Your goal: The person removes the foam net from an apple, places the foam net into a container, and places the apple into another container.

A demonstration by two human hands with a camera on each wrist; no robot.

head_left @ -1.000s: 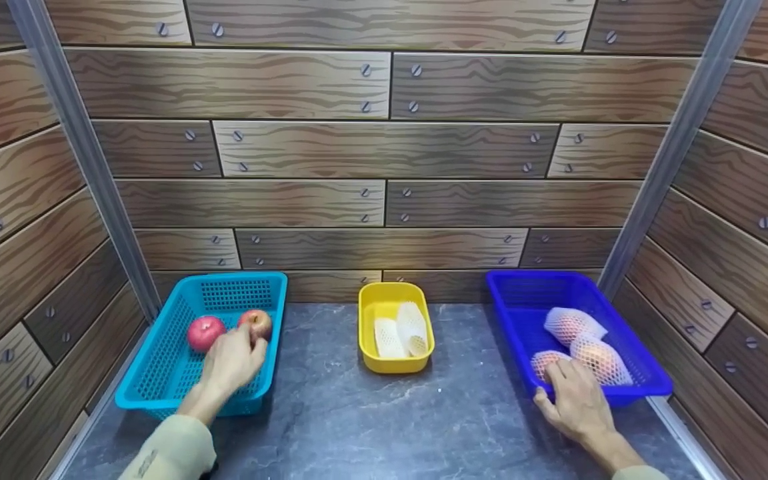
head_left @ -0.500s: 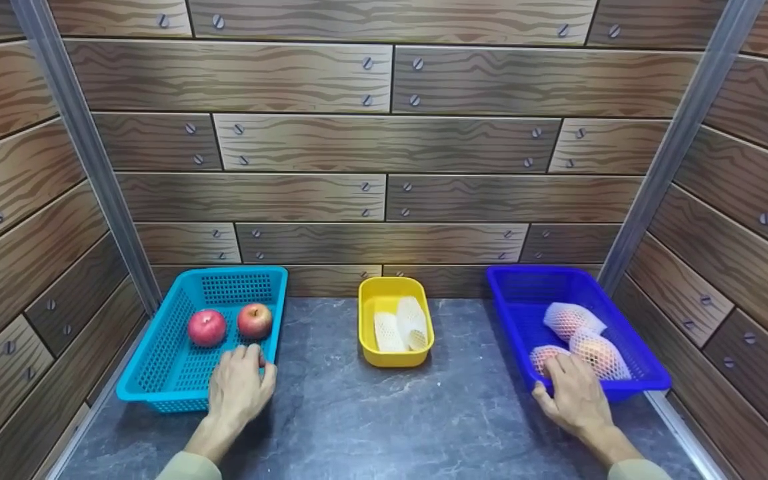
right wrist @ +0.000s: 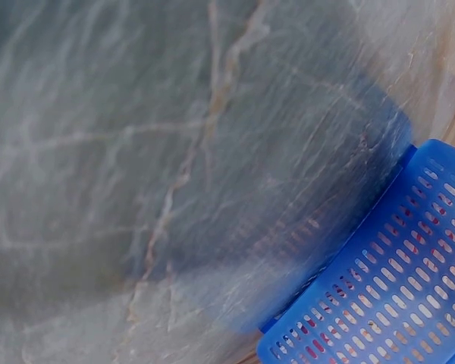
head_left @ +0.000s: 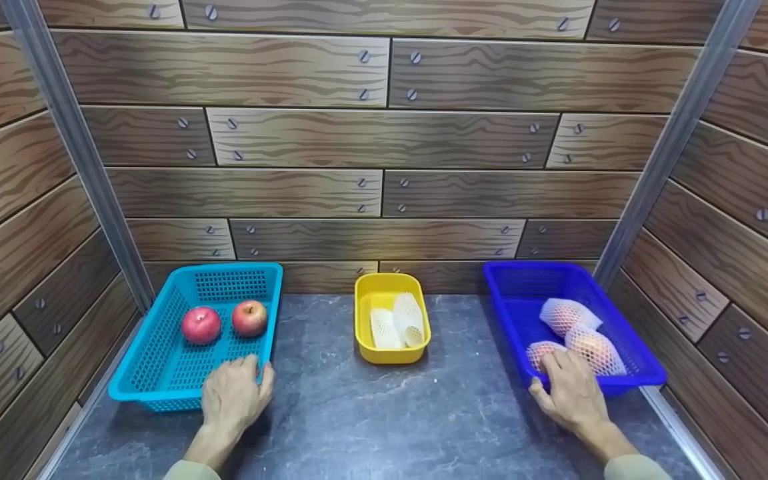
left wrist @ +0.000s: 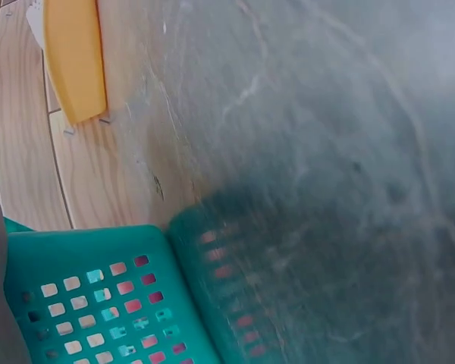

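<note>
Left hand (head_left: 234, 395) is being rested at the near right corner of the teal basket (head_left: 234, 283), fingers being draped over the near rim; whether its grip is clamped there cannot be told, fingertips being hidden. Two apples are being held by this basket: left apple (head_left: 201, 325) and right apple (head_left: 249, 318) are lying apart on its floor, beyond the fingers, neither being touched.

At right, the near left corner of the blue basket (head_left: 534, 279) is being gripped by the right hand (head_left: 574, 393); its grip is being clamped on the rim, thumb outside, fingers inside. Three netted fruits are being contained: far fruit (head_left: 565, 315), right fruit (head_left: 596, 351) and left fruit (head_left: 541, 353), the last being partly hidden by the fingers.

Between the baskets, two white nets (head_left: 409, 313) are being held side by side in the yellow bin (head_left: 393, 357). All three containers are being carried by the grey counter (head_left: 384, 427), plank-patterned walls (head_left: 304, 193) being seen behind and at both sides.
</note>
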